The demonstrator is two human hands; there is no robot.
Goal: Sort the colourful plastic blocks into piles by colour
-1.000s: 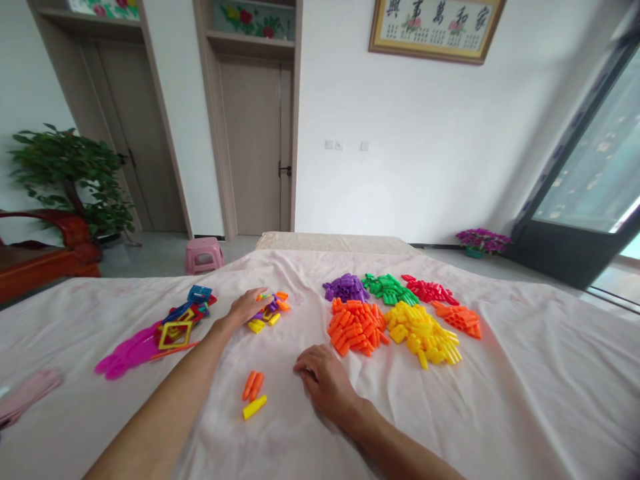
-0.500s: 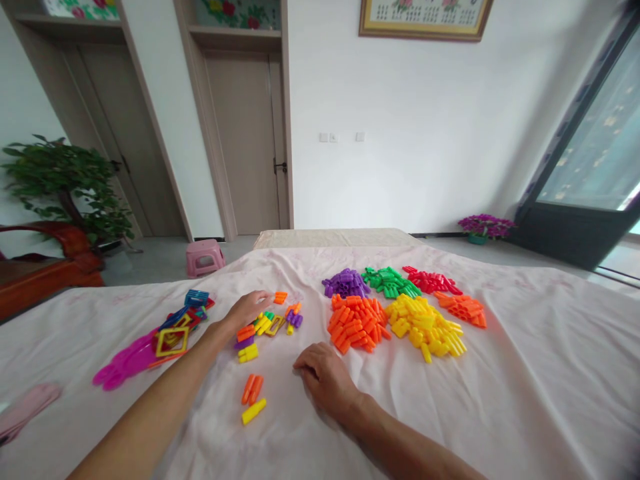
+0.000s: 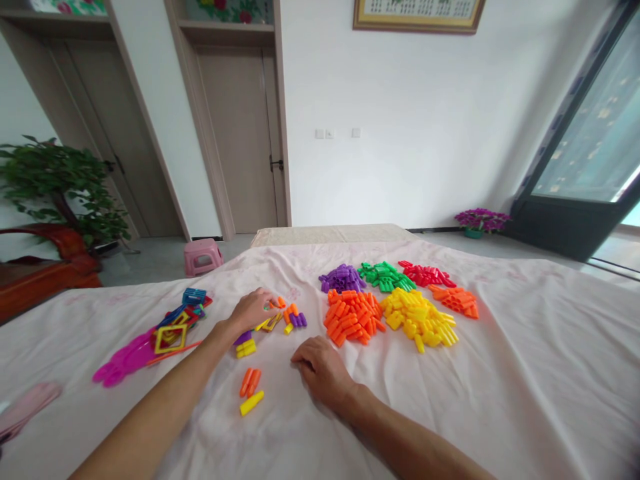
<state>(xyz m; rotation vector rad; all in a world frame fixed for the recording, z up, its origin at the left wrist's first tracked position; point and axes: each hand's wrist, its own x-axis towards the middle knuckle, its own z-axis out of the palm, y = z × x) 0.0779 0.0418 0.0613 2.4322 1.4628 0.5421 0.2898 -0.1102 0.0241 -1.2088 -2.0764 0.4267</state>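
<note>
While the left hand (image 3: 256, 309) curls at glossy orange, yellow and purple pieces (image 3: 290, 311) left of the orange heap (image 3: 352, 319), the right hand (image 3: 324, 373) rests curled beside it, both grips unclear.

A single head-worn view, facing out and down over a pale pinkish-white fabric cloth (image 3: 410, 413).

From where I stand, the camera rides on the person's head, above the cloth, tipped forward and downward. The bare left hand (image 3: 256, 310) and bare right hand (image 3: 323, 370) sit near the middle of its wide frame, both forearms entering from the bottom edge. Farther off it faces the plain white wall (image 3: 425, 133), its top edge cropping a gold-framed picture (image 3: 417, 20). The brown panelled door (image 3: 100, 127) and dark-framed glass door (image 3: 585, 160) lean outward at the sides.
</note>
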